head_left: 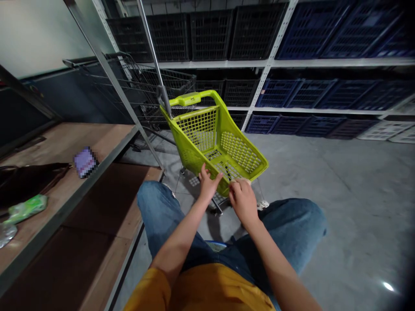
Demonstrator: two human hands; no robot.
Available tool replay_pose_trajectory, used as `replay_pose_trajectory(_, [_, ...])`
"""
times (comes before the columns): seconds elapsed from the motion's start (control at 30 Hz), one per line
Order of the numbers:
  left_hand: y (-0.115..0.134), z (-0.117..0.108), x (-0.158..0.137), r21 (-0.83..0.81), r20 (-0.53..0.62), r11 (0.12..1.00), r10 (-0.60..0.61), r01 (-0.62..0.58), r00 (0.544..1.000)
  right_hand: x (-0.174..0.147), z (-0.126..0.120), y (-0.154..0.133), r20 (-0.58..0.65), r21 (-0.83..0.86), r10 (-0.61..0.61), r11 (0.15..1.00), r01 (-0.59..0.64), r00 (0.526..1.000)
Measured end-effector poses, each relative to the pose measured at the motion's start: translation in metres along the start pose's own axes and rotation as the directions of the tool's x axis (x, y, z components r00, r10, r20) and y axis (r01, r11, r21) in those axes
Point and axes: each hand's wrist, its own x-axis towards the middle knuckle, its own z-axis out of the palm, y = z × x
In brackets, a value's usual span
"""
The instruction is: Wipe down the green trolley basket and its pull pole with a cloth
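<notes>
A lime-green plastic shopping cart with lattice walls stands in front of my knees, its front end towards me. My left hand is beside the cart's near left wall, thumb and fingers apart, and I see nothing in it. At the cart's front corner, my right hand has its fingers curled down close to the rim. A small pale patch shows just past its knuckles; whether this is something held, I cannot tell. The inside of the basket shows its slotted floor. A metal pole rises from the cart's handle end.
On my left is a metal-framed shelf with wooden boards, bearing a green packet, a dark bag and a blurred purple item. Behind stand a dark wire cart and racks of black crates and blue crates.
</notes>
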Motion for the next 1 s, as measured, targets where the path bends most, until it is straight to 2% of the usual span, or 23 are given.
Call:
replay_pose_trajectory(0.07, [-0.001, -0.008, 0.000, 0.150, -0.029, 0.981, 0.125, -0.120, 0.992, -0.002, -0.005, 0.015, -0.022, 0.027, -0.008, 1.000, 0.008, 1.000])
replay_pose_trajectory(0.1, [0.002, -0.018, 0.004, 0.255, -0.034, 0.945, 0.220, -0.205, 0.975, -0.003, -0.007, 0.023, -0.034, 0.055, -0.011, 0.998, 0.012, 0.999])
replay_pose_trajectory(0.17, [0.015, -0.042, 0.019, 0.513, -0.021, 0.773, 0.445, -0.372, 0.895, -0.005, -0.011, 0.042, -0.041, 0.113, -0.015, 0.993, 0.019, 0.999])
replay_pose_trajectory(0.2, [0.026, -0.056, 0.030, 0.614, 0.041, 0.650, 0.540, -0.447, 0.841, -0.006, -0.012, 0.052, -0.039, 0.136, -0.015, 0.990, 0.020, 0.999])
replay_pose_trajectory(0.23, [0.039, -0.070, 0.043, 0.682, 0.150, 0.513, 0.601, -0.522, 0.785, -0.007, -0.013, 0.062, -0.036, 0.151, -0.012, 0.988, 0.017, 0.999])
replay_pose_trajectory(0.27, [0.053, -0.083, 0.056, 0.719, 0.259, 0.378, 0.633, -0.584, 0.729, -0.007, -0.013, 0.071, -0.032, 0.158, -0.009, 0.987, 0.014, 0.999])
replay_pose_trajectory(0.33, [0.079, -0.105, 0.084, 0.739, 0.416, 0.176, 0.640, -0.650, 0.646, -0.008, -0.013, 0.087, -0.027, 0.156, 0.005, 0.988, 0.000, 1.000])
replay_pose_trajectory(0.37, [0.090, -0.114, 0.098, 0.732, 0.478, 0.109, 0.621, -0.672, 0.621, -0.007, -0.013, 0.094, -0.027, 0.148, 0.018, 0.989, -0.014, 0.999])
replay_pose_trajectory(0.43, [0.104, -0.125, 0.120, 0.717, 0.553, 0.033, 0.581, -0.696, 0.597, -0.005, -0.013, 0.106, -0.021, 0.125, 0.056, 0.991, -0.053, 0.998])
replay_pose_trajectory(0.57, [0.106, -0.131, 0.143, 0.724, 0.611, -0.041, 0.502, -0.689, 0.612, 0.004, -0.010, 0.120, 0.024, 0.096, 0.095, 0.991, -0.097, 0.995])
replay_pose_trajectory(0.7, [0.098, -0.127, 0.141, 0.782, 0.550, -0.065, 0.539, -0.620, 0.638, 0.010, -0.004, 0.125, -0.020, 0.046, 0.099, 0.994, -0.098, 0.995])
replay_pose_trajectory(0.83, [0.096, -0.129, 0.131, 0.794, 0.516, -0.028, 0.559, -0.607, 0.649, 0.014, 0.000, 0.121, -0.030, -0.021, 0.080, 0.996, -0.081, 0.996])
replay_pose_trajectory(1.0, [0.095, -0.135, 0.115, 0.831, 0.443, 0.050, 0.542, -0.554, 0.714, 0.042, 0.012, 0.093, -0.029, -0.102, 0.033, 0.994, -0.035, 0.999])
